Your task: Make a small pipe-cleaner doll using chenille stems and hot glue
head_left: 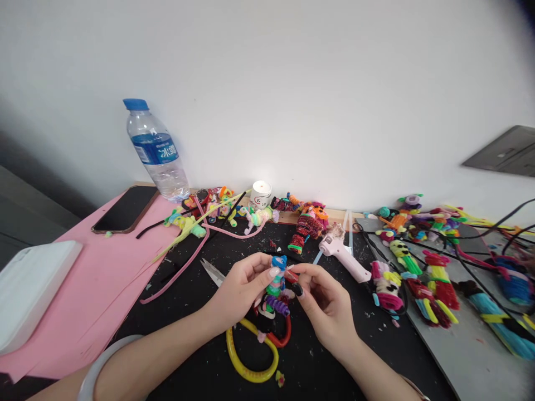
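A small pipe-cleaner figure (273,289) is being held in front of the body, above the table (200,362), its blue upper end being pinched between thumb and fingers of the left hand (251,284). Its side is being approached closely by the fingertips of the right hand (324,301); whether anything is being gripped there cannot be told. Yellow-and-red-handled scissors (253,376) are being partly hidden underneath, and a pink glue gun (345,259) is being supported by the table beyond the right hand.
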Tool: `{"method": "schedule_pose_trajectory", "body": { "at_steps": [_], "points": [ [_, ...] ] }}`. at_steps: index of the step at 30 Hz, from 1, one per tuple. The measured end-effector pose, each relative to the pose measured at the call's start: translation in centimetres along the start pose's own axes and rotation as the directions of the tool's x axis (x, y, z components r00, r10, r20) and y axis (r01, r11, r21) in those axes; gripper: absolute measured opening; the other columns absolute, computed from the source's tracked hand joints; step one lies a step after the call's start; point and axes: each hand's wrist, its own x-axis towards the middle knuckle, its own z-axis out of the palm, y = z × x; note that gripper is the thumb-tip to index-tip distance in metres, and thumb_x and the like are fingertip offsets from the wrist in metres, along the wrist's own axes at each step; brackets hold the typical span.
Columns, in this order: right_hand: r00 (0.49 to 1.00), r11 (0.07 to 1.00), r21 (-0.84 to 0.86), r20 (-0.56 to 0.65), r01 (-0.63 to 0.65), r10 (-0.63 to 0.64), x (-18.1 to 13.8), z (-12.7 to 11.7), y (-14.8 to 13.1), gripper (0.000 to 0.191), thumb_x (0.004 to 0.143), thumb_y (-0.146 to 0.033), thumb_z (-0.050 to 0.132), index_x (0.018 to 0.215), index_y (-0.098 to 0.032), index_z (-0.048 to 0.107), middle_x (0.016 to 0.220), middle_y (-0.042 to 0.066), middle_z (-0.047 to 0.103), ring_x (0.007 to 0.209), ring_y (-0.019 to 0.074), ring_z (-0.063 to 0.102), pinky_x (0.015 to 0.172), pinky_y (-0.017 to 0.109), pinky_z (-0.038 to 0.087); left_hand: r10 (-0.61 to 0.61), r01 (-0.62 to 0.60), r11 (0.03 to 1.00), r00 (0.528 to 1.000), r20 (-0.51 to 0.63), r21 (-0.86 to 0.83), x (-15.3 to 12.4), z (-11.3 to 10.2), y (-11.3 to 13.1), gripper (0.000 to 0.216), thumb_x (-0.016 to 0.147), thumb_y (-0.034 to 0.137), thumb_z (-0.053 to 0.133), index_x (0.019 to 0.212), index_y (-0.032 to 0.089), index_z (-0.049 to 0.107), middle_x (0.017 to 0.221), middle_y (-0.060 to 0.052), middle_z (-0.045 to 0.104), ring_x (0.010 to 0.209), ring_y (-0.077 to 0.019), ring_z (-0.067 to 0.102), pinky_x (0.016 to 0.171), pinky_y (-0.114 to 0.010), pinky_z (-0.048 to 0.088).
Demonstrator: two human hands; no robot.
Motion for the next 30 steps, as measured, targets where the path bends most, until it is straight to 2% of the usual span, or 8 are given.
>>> {"method": "schedule_pose_trajectory", "body": {
  "at_steps": [10,20,30],
  "points": [
    [0.991,0.965,0.231,0.083,-0.121,0.105,-0.02,0.03,-0.42,0.028,0.085,-0.034,0.056,0.109,-0.022,0.059,0.062,-0.004,0.039,0.054,0.0108,0.039,0.053,0.024,0.037,0.045,-0.043,0.999,0.995,-0.088,0.023,-0.46,0.23,0.56,0.025,0.082,0.037,0.057,0.094,0.015,0.058,0.067,0.004,0.053,0.047,-0.0042,0.038,0.043,-0.016,0.035],
    [0.979,0.940,0.285,0.136,-0.185,0.152,0.01,-0.15,-0.56,0.031,0.084,-0.037,0.057,0.111,-0.021,0.060,0.062,-0.005,0.037,0.053,0.0099,0.033,0.049,0.023,0.027,0.052,-0.047,0.998,0.992,-0.114,0.049,-0.52,0.09,0.31,0.022,0.083,0.035,0.056,0.094,0.016,0.057,0.072,0.002,0.058,0.050,-0.0050,0.043,0.043,-0.015,0.036],
    [0.971,0.925,0.322,0.190,-0.199,0.143,-0.05,-0.35,-0.53,0.034,0.085,-0.036,0.057,0.116,-0.024,0.059,0.064,-0.004,0.038,0.056,0.0093,0.034,0.050,0.023,0.025,0.055,-0.050,0.998,0.990,-0.133,0.041,-0.41,0.03,0.26,0.022,0.083,0.036,0.056,0.091,0.015,0.056,0.069,0.003,0.057,0.051,-0.0055,0.045,0.042,-0.015,0.035]
  ]
}}
